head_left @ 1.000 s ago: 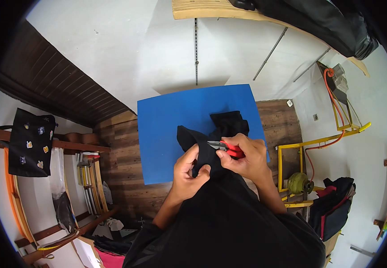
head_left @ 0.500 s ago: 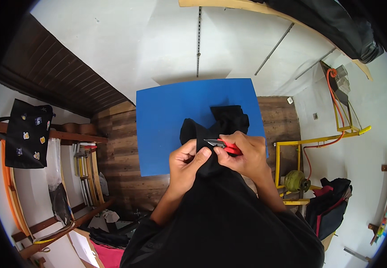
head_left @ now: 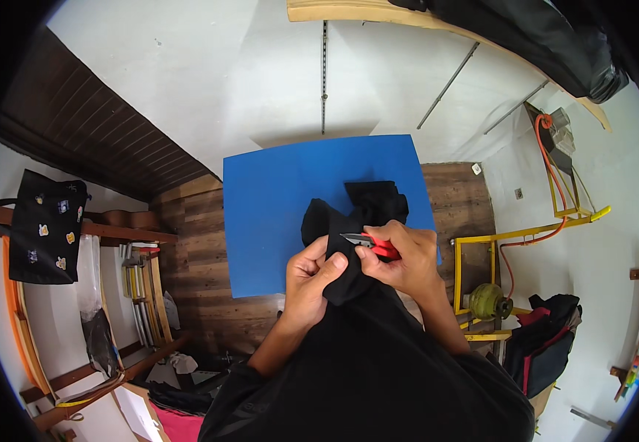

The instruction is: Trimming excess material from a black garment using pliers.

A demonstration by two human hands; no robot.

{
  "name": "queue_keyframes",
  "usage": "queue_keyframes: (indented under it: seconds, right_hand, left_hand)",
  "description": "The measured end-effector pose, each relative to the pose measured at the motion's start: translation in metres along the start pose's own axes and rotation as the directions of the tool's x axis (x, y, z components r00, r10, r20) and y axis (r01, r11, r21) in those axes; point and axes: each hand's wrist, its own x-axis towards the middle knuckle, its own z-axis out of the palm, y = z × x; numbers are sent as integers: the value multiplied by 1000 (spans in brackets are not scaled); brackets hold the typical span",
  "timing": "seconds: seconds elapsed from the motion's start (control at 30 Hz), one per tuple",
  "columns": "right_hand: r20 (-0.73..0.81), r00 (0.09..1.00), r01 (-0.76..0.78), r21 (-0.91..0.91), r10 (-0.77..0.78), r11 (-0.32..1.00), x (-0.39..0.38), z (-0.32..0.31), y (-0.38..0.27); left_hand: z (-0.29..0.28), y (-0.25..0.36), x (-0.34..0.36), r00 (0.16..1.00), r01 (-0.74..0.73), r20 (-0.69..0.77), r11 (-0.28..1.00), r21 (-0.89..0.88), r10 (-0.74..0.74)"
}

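A piece of black fabric point(head_left: 345, 274) is bunched up over the near part of the blue table point(head_left: 275, 214), with a folded end lying farther back. My left hand point(head_left: 311, 280) pinches it between thumb and fingers at its left side. Thread snips point(head_left: 383, 247) with red handles and short pointed metal blades are gripped in my right hand point(head_left: 408, 258). Their tips point left, over the fabric and close to my left thumb. Whether the blades touch the cloth I cannot tell. My right fingers hide part of the handles.
On the left, a black bag point(head_left: 47, 228) with colourful patches hangs by a wooden rack. A yellow metal frame point(head_left: 458, 283) with a round greenish tank point(head_left: 486, 300) stands to the right, near dark clothes point(head_left: 544, 342). Wood-look flooring point(head_left: 198, 258) surrounds the table.
The table and room sit slightly lower in view. My left hand and the fabric edge have shifted a little toward the snips. Both hands keep their holds.
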Motion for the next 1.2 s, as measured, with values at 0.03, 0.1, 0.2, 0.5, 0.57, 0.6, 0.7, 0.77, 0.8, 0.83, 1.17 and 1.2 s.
queue_keyframes:
  seconds: [0.03, 0.1, 0.2, 0.5, 0.57, 0.6, 0.7, 0.77, 0.8, 0.83, 1.17, 1.2]
  right_hand:
    - [-10, 1000, -1, 0, 1, 1000, 1, 0, 1]
    - [2, 1000, 26, 1, -26, 1000, 2, 0, 2]
    - [45, 997, 63, -17, -62, 998, 4, -1, 3]
    - [23, 995, 95, -20, -95, 995, 12, 2, 9]
    - [35, 996, 78, 16, -79, 997, 14, 4, 9]
    - [13, 996, 90, 33, -90, 995, 14, 4, 9]
    - [64, 995, 82, -27, -80, 996, 14, 3, 8]
    - [36, 997, 74, -24, -73, 997, 13, 3, 8]
    - [66, 996, 55, -18, -53, 998, 12, 1, 7]
    - [63, 997, 48, -18, -47, 999, 11, 1, 6]
    - [38, 997, 70, -16, -69, 997, 3, -3, 2]
    - [33, 997, 76, -6, -76, 997, 2, -4, 2]
  left_hand:
    - [-1, -3, 1, 1000, 15, -18, 999, -31, -15]
    - [-3, -7, 5, 998, -31, -49, 999, -10, 30]
    - [-6, -10, 12, 991, -109, -78, 993, -52, 105]
    - [-5, 1, 15, 999, -43, -17, 999, -27, 43]
    - [-5, 3, 13, 1000, -22, -18, 997, -71, 21]
    - [-5, 3, 12, 1000, -28, -15, 997, -69, 27]
    - [-5, 2, 10, 1000, -13, 8, 998, -66, 14]
    - [-4, 2, 8, 999, -38, 23, 999, -29, 38]
    - [-3, 2, 7, 996, -75, 41, 997, 7, 75]
    - [-3, 3, 5, 997, -68, 43, 998, 10, 68]
    - [-2, 5, 6, 986, -149, 92, 976, 159, 136]
    - [-2, 5, 8, 976, -217, 74, 954, 207, 205]
